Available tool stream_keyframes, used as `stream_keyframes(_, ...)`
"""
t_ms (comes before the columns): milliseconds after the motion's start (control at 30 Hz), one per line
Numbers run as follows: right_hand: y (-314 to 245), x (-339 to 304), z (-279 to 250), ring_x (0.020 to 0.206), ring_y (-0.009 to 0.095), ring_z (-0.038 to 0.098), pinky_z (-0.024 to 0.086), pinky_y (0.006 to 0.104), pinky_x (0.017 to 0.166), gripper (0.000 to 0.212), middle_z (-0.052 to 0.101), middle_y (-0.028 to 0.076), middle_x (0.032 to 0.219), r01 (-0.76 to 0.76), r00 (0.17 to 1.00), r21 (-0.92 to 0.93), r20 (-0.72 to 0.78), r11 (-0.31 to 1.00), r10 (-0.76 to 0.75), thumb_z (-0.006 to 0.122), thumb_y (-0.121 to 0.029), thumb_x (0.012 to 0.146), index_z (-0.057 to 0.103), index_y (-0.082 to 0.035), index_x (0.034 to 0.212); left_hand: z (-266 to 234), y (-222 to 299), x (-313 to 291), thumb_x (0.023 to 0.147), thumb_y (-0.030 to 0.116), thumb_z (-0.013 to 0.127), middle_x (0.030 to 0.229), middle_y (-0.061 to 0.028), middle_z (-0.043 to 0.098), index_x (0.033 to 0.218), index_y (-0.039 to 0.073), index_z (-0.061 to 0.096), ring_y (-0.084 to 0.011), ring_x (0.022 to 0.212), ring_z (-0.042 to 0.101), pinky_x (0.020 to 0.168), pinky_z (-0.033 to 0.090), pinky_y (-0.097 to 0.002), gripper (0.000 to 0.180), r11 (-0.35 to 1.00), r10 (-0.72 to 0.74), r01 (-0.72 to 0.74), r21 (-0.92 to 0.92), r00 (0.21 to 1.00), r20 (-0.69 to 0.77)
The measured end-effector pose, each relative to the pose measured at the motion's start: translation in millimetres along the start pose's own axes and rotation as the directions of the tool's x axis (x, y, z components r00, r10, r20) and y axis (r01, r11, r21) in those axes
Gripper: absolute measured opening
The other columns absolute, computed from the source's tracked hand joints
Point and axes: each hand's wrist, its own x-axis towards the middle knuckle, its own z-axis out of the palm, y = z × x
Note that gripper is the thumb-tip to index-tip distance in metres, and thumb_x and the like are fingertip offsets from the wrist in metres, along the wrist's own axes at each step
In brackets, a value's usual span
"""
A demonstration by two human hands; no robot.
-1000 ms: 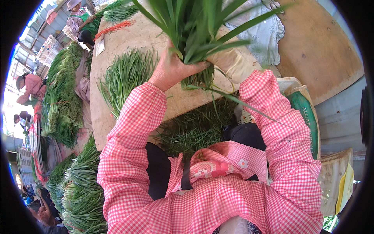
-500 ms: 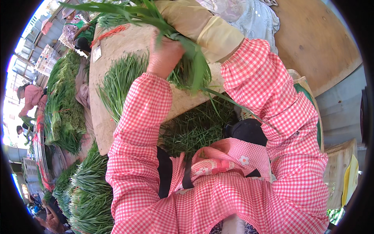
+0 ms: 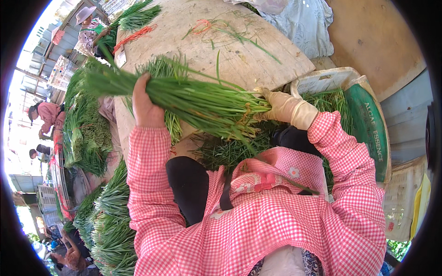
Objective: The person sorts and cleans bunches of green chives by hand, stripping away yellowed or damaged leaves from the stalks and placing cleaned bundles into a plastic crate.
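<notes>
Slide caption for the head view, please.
Left hand holds a green bunch sideways, gloved right hand at its stem ends, at a wooden table.

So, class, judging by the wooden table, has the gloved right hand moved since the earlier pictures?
Yes: the right hand has drawn back, from over the wooden table to about its near edge.

One held green bunch (image 3: pixel 202 101), two red string clumps (image 3: pixel 133 38), one green sack (image 3: pixel 361 122)
</notes>
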Motion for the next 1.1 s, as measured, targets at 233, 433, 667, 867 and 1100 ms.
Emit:
stream_keyframes(233,61.8,-15.8,20.1,0.084,0.021,0.06,0.045,0.0329,0.078,0.034,0.064,0.01,0.085,0.17,0.956,0.277,-0.281,0.946,-0.09,0.049,-0.036,0.086,0.058,-0.008,0.104,-53.7,-14.8,-45.2,0.079,0.015,0.054,0.089,-0.0143,0.059,0.093,0.001,0.053,-0.0296,0.083,0.058,0.079,0.049,-0.0439,0.019,0.977,-0.02,-0.013,-0.213,0.988,-0.152)
stream_keyframes(433,117.3,-36.3,9.2,0.037,0.004,0.028,0.022,0.0191,0.035,0.029,0.038,-0.006,0.049,0.409,0.907,0.777,-0.289,-0.478,0.306,0.045,-0.031,0.091,0.051,-0.01,0.072,-70.9,-25.2,-53.3,0.078,0.02,0.055,0.09,-0.0124,0.059,0.092,0.003,0.053,-0.0272,0.083,0.057,0.077,0.049,-0.0419,0.022,0.963,0.006,-0.084,-0.257,0.957,-0.289)
stream_keyframes(667,16.4,-35.3,42.6,0.054,0.018,0.049,0.039,0.028,0.05,0.048,0.054,0.008,0.065,0.526,0.581,0.407,-0.813,0.747,0.034,0.042,-0.047,0.088,0.058,-0.002,0.081,-69.7,-36.7,-54.0,0.078,0.02,0.056,0.093,-0.0121,0.059,0.092,0.004,0.053,-0.027,0.085,0.057,0.077,0.048,-0.0407,0.022,0.948,0.014,-0.109,-0.3,0.953,-0.304)
stream_keyframes(867,-40.1,11.5,65.7,0.08,0.034,0.058,0.044,0.0404,0.074,0.057,0.061,0.017,0.08,0.126,0.574,-0.254,-0.77,0.959,-0.279,0.051,-0.056,0.076,0.061,-0.002,0.09,-54.5,-37.1,-74.5,0.081,0.022,0.052,0.089,-0.0114,0.059,0.086,0.005,0.053,-0.0266,0.082,0.057,0.076,0.049,-0.0407,0.017,0.943,0.085,-0.167,-0.287,0.956,-0.28)
stream_keyframes(1100,-24.1,13.9,85.4,0.083,0.017,0.061,0.049,0.0281,0.075,0.012,0.064,0.006,0.09,0.442,0.896,0.896,-0.439,0.049,-0.068,0.059,-0.01,0.083,0.062,-0.003,0.092,-74.6,-41.2,-71.6,0.081,0.02,0.049,0.082,-0.0093,0.059,0.081,0.007,0.053,-0.0263,0.078,0.057,0.074,0.049,-0.0406,0.014,0.937,0.07,-0.162,-0.31,0.955,-0.287)
